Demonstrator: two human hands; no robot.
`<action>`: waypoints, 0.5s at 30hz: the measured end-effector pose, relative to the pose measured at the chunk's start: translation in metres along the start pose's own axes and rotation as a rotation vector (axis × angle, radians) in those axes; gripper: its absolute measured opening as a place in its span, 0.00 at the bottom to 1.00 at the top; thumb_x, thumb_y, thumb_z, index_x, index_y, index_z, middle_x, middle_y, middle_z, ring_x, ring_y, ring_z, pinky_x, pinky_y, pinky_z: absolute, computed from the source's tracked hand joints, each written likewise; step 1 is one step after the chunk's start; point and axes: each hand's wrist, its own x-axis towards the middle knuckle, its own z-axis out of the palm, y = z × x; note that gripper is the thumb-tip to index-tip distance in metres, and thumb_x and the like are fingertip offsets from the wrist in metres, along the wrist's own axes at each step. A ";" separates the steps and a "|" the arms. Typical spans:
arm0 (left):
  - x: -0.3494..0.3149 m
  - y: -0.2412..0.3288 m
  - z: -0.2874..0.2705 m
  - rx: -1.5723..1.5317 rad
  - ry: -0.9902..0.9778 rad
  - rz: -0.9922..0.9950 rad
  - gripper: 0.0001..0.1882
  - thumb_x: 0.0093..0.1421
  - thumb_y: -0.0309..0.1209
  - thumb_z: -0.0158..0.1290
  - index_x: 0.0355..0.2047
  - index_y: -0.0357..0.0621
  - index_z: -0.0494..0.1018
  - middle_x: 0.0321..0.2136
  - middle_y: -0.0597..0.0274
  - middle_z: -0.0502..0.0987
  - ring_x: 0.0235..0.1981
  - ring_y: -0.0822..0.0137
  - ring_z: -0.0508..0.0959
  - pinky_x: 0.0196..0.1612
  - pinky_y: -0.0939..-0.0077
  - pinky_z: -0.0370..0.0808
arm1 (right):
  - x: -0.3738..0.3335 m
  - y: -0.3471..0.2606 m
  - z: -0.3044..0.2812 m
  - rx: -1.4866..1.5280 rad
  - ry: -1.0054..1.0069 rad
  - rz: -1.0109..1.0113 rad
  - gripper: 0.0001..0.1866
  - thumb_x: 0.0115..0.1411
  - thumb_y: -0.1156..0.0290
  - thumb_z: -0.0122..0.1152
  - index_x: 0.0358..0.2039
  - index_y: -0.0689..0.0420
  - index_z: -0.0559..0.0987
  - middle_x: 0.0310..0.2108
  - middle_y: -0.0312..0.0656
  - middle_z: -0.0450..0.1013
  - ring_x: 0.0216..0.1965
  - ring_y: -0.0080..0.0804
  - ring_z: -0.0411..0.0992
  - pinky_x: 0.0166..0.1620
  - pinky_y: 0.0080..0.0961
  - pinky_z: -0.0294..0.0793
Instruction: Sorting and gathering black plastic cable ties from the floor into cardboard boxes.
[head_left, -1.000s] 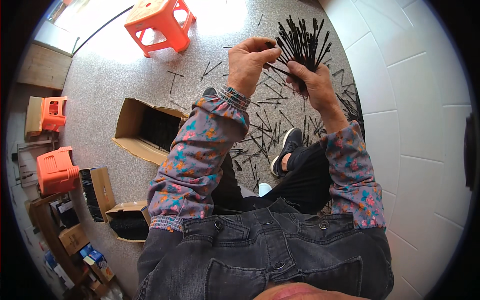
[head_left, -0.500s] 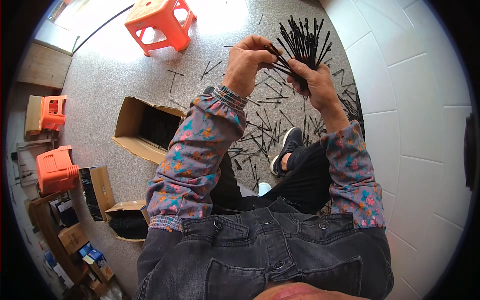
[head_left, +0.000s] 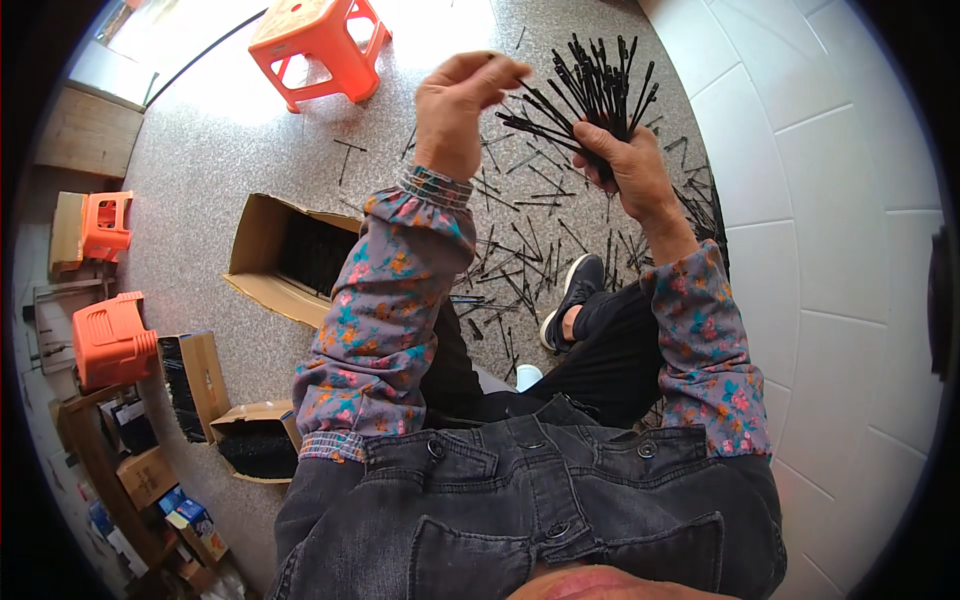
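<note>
Here, a fanned bundle of thin black sticks [head_left: 600, 95] stands clenched in the right hand [head_left: 625, 165], raised in front of the seated person, well above the speckled floor [head_left: 250, 160]. The right hand's grip is closed around the lower ends of the bundle, the tips splaying upward and outward. Just left of the bundle, the left hand [head_left: 455, 110] pinches a single black stick [head_left: 535, 100] between thumb and fingertips, one end of it lying against the bundle.

Below the bundle, many loose black sticks [head_left: 520, 250] lie scattered across the floor around a dark shoe [head_left: 572, 290]. Further left of the bundle sits an open cardboard box [head_left: 285, 255] with dark contents, and beyond it, toward the upper left, an orange plastic stool [head_left: 315, 45]. A white tiled wall [head_left: 820, 250] rises to the right of the bundle.

The risk appears to lie in the loose fan: with the tips spread so wide and only the lower ends held, a tug on one stick could drag its neighbours free and spill them onto the floor.
</note>
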 end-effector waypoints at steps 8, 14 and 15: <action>0.005 0.009 -0.014 -0.128 0.116 -0.176 0.13 0.56 0.37 0.56 0.35 0.40 0.72 0.21 0.70 0.71 0.20 0.79 0.67 0.23 0.84 0.63 | 0.001 0.009 0.002 -0.158 -0.028 -0.110 0.11 0.55 0.63 0.61 0.32 0.58 0.77 0.18 0.33 0.72 0.16 0.13 0.65 0.18 0.11 0.61; -0.012 -0.005 0.011 0.227 0.003 -0.225 0.11 0.50 0.33 0.60 0.29 0.38 0.76 0.21 0.68 0.74 0.21 0.78 0.69 0.26 0.84 0.64 | 0.001 0.011 0.007 -0.172 -0.052 -0.114 0.11 0.55 0.63 0.61 0.33 0.58 0.77 0.18 0.33 0.72 0.16 0.13 0.65 0.19 0.12 0.61; -0.013 -0.006 0.013 0.266 -0.012 -0.192 0.09 0.49 0.30 0.61 0.27 0.36 0.76 0.21 0.66 0.76 0.23 0.76 0.72 0.28 0.84 0.67 | 0.001 0.012 0.006 -0.176 -0.047 -0.119 0.11 0.55 0.63 0.61 0.33 0.58 0.77 0.18 0.33 0.72 0.16 0.13 0.65 0.19 0.11 0.61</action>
